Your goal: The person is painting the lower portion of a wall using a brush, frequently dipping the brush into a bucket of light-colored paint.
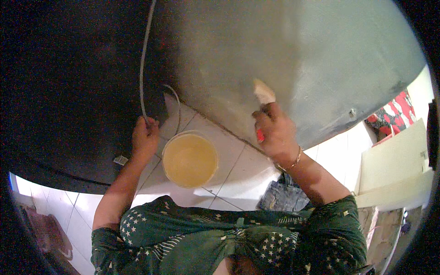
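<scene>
My right hand (277,133) is closed around a paint brush (264,93) with pale bristles; a bit of red handle shows below the fingers. The bristle tip is at the grey wall (229,59), though I cannot tell whether it presses on it. On the left, my left hand (145,137) pinches a light grey cable (144,59) that runs up out of view. Between my arms is a round tub (164,172) of yellowish liquid (190,160), seen from above.
A large black object (68,105) fills the left side. White floor tiles (233,188) lie below, with dark blue denim cloth (284,195) near my right forearm. At the right are a red, black and white patterned cloth (396,112) and a cream board (392,156).
</scene>
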### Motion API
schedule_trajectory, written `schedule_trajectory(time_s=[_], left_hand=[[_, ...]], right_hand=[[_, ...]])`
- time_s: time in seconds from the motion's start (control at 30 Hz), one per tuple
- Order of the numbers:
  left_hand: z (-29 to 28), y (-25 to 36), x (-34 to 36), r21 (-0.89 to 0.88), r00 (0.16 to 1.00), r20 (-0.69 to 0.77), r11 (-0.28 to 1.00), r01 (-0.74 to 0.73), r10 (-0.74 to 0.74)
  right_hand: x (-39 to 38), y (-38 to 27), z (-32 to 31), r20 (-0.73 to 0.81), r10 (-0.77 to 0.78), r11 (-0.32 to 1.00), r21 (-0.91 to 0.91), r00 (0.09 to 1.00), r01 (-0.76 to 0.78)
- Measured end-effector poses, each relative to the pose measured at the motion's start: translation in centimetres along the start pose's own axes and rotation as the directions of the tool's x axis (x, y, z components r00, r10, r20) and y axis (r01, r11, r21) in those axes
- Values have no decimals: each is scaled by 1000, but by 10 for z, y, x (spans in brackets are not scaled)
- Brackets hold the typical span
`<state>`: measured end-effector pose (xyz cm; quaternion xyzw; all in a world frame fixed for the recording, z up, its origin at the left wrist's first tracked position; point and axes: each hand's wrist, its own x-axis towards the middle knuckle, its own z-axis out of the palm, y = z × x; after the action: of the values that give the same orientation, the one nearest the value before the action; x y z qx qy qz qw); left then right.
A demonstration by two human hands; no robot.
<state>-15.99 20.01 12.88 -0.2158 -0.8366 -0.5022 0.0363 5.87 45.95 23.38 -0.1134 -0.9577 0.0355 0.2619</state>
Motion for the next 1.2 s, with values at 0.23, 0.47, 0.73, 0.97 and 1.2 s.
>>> schedule_trajectory(time_s=[0.23,0.47,0.73,0.97,1.2], left_hand=[[0,-43,5,-63,998,-29,997,51,-53],[-19,-27,-12,-71,997,-13,995,74,-75],[-81,-36,12,643,685,494,755,128,-536],[-50,-82,-45,105,469,716,744,659,-517],[-12,-134,-51,-238,299,895,212,948,-332]], right_hand=[[-88,77,67,505,-38,999,-13,862,51],[-60,70,-86,-9,-59,998,-35,998,59],[-132,101,15,240,-119,990,101,963,97],[-74,87,-119,-7,-47,997,-56,999,47],[-101,69,-79,292,-67,998,0,954,70]])
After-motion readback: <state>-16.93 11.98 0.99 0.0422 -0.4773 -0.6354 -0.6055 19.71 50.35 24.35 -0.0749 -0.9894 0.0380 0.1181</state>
